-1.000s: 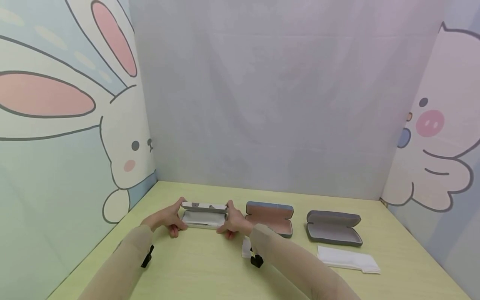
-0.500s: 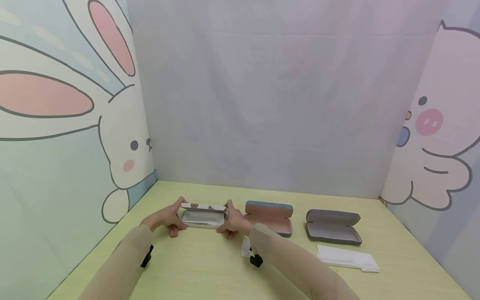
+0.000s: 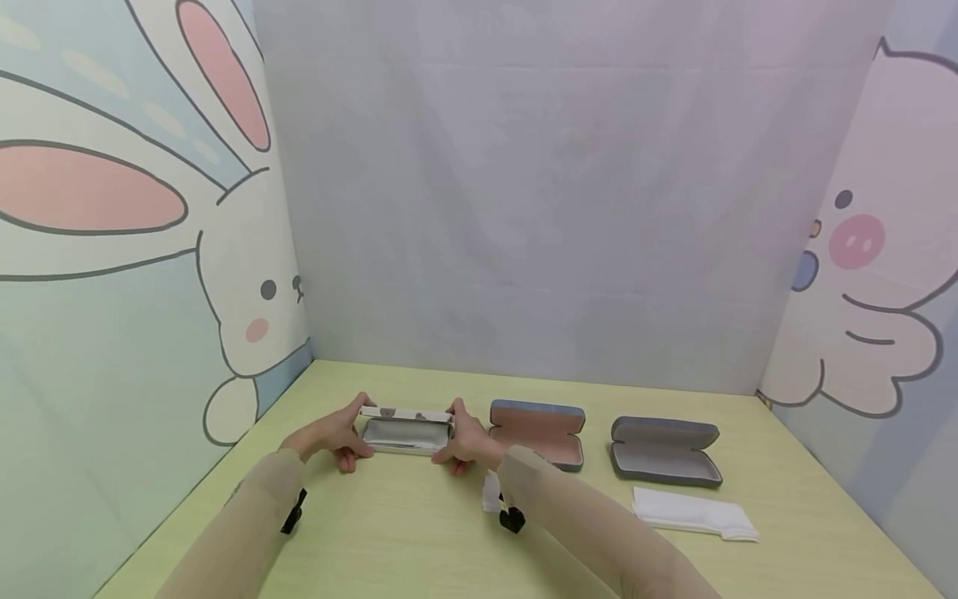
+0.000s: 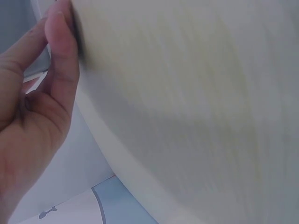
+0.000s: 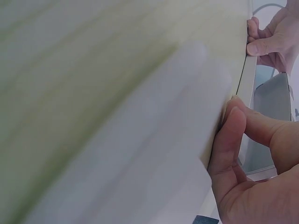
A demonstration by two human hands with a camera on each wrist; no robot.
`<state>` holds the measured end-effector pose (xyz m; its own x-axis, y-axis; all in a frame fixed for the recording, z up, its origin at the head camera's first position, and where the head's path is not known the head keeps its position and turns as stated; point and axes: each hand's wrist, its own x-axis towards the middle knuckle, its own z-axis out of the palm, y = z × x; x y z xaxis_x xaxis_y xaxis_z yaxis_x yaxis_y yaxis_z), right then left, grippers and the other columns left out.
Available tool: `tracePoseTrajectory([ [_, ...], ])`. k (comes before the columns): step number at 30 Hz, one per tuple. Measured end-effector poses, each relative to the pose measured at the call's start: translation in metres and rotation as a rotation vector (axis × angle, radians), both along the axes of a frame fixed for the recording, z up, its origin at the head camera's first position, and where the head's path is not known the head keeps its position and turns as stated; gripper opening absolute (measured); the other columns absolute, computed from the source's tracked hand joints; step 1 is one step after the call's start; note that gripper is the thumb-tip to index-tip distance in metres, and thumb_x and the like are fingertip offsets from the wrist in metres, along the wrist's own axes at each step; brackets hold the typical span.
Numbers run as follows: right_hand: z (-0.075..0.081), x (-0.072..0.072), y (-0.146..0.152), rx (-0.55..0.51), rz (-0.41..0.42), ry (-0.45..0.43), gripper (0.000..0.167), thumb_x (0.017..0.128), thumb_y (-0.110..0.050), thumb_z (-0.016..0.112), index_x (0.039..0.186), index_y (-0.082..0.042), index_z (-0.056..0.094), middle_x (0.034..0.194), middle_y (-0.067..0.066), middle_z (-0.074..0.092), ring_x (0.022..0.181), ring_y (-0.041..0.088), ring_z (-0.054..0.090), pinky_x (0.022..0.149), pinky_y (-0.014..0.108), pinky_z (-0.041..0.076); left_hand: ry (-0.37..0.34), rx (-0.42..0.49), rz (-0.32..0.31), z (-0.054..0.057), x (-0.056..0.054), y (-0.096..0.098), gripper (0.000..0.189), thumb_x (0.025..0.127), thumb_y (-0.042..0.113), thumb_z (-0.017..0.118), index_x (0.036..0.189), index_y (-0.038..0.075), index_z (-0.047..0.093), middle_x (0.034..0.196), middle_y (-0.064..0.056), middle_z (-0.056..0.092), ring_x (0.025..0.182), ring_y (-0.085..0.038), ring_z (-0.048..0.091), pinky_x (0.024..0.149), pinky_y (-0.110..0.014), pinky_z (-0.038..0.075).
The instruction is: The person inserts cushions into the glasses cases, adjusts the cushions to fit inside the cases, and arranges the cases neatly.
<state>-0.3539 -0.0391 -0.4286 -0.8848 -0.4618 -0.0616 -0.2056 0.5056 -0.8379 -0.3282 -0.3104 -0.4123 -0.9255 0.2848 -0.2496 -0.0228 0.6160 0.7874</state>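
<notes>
A white glasses case (image 3: 407,433) with a grey lining lies with its lid raised, dark patches showing on the lid's edge. My left hand (image 3: 340,436) grips the case's left end, thumb at the front edge and a finger up by the lid. At the right end, my right hand (image 3: 466,439) holds it in much the same way. Something thin lies inside the case, too small to make out. The right wrist view shows my right hand (image 5: 254,168) close up on the case's edge, with my left hand (image 5: 275,42) beyond.
A blue glasses case (image 3: 537,433) with pink lining stands open beside my right hand. Farther right is an open grey case (image 3: 664,453), with a folded white cloth (image 3: 692,512) before it. Another white cloth (image 3: 491,492) lies partly behind my right sleeve.
The white case's lid looks slightly lower and thinner than a second ago. Both hands keep their places at its ends; the other cases and cloths stay where they were.
</notes>
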Motion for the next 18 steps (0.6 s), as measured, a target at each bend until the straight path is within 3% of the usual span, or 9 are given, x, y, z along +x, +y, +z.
tracePoseTrajectory([
  [18,0.0020,0.0014,0.0009,-0.023,0.003,-0.001,0.066,0.075,-0.004,0.081,0.122,-0.012,0.036,0.069,0.014,0.059,0.038,0.018,0.053,0.041,0.032,0.053,0.001,-0.006,-0.002,-0.0002,-0.0017,-0.0005,0.072,0.086,0.003,0.070,0.133,0.013,0.016,0.062,-0.011,0.059,0.044,-0.014,0.059,0.045,-0.029,0.056],
])
